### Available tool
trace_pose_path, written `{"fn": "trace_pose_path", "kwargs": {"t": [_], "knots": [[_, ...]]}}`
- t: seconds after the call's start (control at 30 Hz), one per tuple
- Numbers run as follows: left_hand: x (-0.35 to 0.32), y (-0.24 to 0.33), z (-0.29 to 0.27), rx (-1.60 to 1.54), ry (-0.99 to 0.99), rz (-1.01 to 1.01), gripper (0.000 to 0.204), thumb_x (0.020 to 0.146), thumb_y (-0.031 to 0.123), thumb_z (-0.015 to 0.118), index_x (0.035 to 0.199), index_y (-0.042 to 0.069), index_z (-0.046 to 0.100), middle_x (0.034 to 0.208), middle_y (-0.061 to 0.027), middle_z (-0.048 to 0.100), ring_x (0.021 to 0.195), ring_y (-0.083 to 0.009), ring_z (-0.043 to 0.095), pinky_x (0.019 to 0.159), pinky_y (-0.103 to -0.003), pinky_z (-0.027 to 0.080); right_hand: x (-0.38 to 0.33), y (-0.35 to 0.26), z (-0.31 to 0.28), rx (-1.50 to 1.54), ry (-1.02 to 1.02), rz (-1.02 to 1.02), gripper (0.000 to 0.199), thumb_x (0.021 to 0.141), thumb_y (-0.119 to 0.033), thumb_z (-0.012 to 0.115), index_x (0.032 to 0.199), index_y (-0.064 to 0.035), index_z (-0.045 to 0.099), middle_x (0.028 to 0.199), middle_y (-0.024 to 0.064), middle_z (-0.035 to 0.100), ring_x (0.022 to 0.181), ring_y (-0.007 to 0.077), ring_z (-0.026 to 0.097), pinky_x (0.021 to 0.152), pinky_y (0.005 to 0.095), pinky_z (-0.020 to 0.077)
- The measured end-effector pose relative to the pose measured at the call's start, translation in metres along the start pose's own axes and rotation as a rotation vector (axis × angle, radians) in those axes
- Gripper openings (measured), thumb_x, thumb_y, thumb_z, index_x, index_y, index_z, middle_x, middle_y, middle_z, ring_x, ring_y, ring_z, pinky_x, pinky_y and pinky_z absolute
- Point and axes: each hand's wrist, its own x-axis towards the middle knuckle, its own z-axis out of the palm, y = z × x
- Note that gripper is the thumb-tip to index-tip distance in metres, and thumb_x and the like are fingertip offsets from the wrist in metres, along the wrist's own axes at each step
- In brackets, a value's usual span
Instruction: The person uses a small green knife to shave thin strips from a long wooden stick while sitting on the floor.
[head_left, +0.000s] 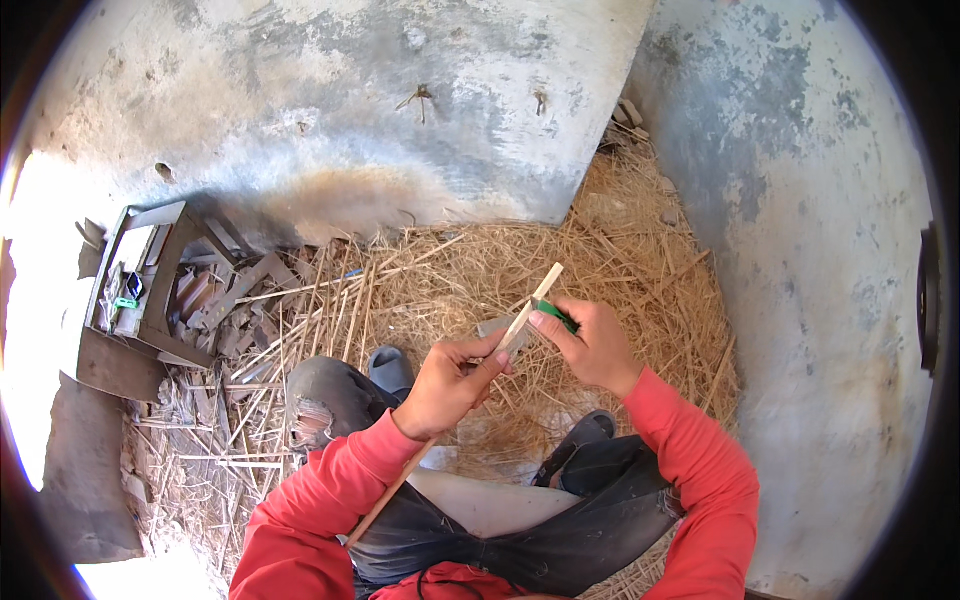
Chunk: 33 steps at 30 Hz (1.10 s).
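Note:
My left hand (455, 380) is closed around a long, pale wooden stick (517, 327), which slants from under my left forearm up to a squared-off tip beyond my fingers. My right hand (592, 345) grips a green utility knife (560, 317), its thumb pressing toward the stick. The knife's front end touches or nearly touches the stick a little below the tip; the blade itself is mostly hidden. Both hands are held close together over the straw, in front of my knees.
Straw and shavings (640, 290) cover the floor around my sandals (390, 370). Long sticks (345, 310) lie at the left, beside broken wood pieces. An old wooden stool (150, 270) with small items on it stands at far left. Worn plaster walls (800, 300) rise behind and at right.

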Motion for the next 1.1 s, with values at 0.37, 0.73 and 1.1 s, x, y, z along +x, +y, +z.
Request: {"fn": "trace_pose_path", "kwargs": {"t": [0.37,0.73,1.1], "knots": [[0.006,0.004,0.023,0.007,-0.063,-0.038,0.038,0.104,0.010,0.063,0.141,-0.001,0.061,0.086,-0.0009,0.067,0.053,-0.0026,0.048,0.047,-0.021,0.039,-0.007,0.028,-0.036,0.001,0.218,0.069,0.054,0.103,-0.053,0.056,0.103,-0.0031,0.075,0.063,0.0139,0.063,0.054,0.0256,0.062,0.056,0.0408,0.0483],[0.021,-0.005,0.070,0.042,-0.131,-0.012,0.037,0.104,0.009,0.065,0.140,0.002,0.065,0.083,0.0038,0.066,0.057,0.0003,0.047,0.048,-0.020,0.038,-0.055,0.043,-0.060,0.088,0.313,0.160,0.049,0.102,-0.048,0.058,0.105,-0.0018,0.076,0.065,0.0181,0.064,0.058,0.0309,0.065,0.056,0.0424,0.0484],[0.024,-0.012,0.094,0.098,-0.178,-0.006,0.037,0.103,0.009,0.066,0.140,0.002,0.064,0.086,0.0009,0.068,0.056,-0.0014,0.047,0.048,-0.021,0.038,-0.088,0.055,-0.066,-0.019,0.290,0.127,0.050,0.102,-0.049,0.058,0.107,-0.0022,0.076,0.066,0.0182,0.065,0.056,0.0303,0.065,0.055,0.0414,0.0485]]}}
